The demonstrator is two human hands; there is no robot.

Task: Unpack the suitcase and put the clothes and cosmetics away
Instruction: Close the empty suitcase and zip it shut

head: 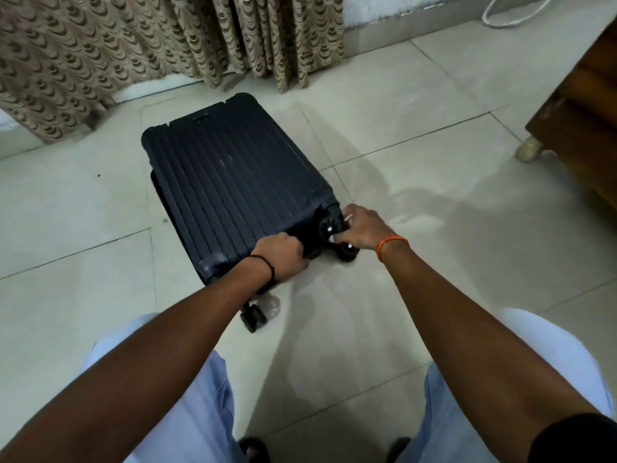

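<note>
A dark ribbed hard-shell suitcase (233,182) lies flat and closed on the tiled floor, wheels toward me. My left hand (283,257) grips its near bottom edge between the wheels, fingers curled under. My right hand (360,228) holds the near right wheel (329,227), fingers wrapped around it. Another wheel (253,315) sticks out below my left wrist. No clothes or cosmetics are in sight.
Patterned brown curtains (150,51) hang behind the suitcase. A wooden furniture piece with a pale foot (574,128) stands at the right. A white cord (510,15) loops on the floor at the far right. My legs in light trousers are below.
</note>
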